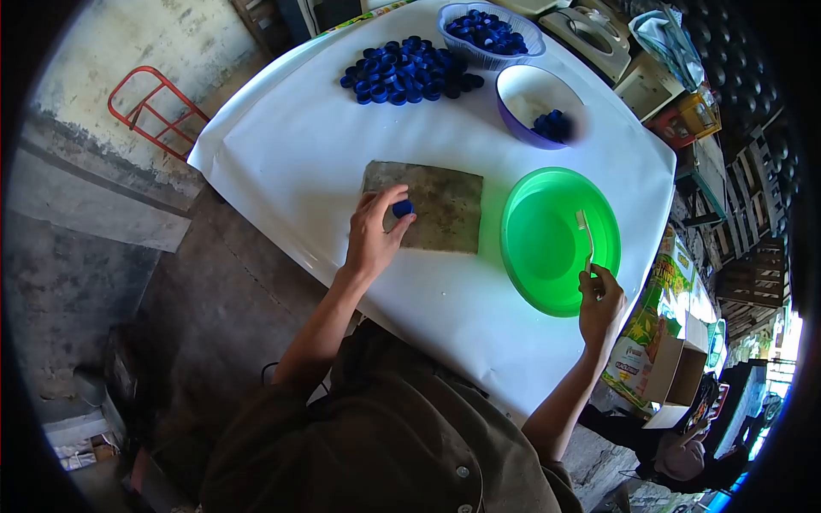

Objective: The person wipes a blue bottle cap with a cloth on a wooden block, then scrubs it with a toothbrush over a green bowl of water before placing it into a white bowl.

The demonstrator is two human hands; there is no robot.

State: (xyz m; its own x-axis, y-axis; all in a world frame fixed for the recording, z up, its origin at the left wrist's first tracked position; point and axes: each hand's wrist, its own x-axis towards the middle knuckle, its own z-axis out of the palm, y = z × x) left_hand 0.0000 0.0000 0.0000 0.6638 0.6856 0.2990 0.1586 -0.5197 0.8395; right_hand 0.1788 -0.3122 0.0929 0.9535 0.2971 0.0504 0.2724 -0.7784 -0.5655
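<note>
Between the thumb and fingers of my left hand (376, 227) is a blue bottle cap (403, 208), over the left half of a worn brown board (449, 214). My right hand (602, 301) grips a white toothbrush (588, 235) by its handle, at the right rim of a bright green basin (520, 278). The brush's bristle end points away from me, over the inside of the basin.
A heap of blue caps (402, 73) lies at the table's far side. Beside it stand a clear bowl (496, 60) full of caps and a purple bowl (511, 120) holding several. A red metal frame (154, 107) leans at the left wall. Another person (684, 453) is at lower right.
</note>
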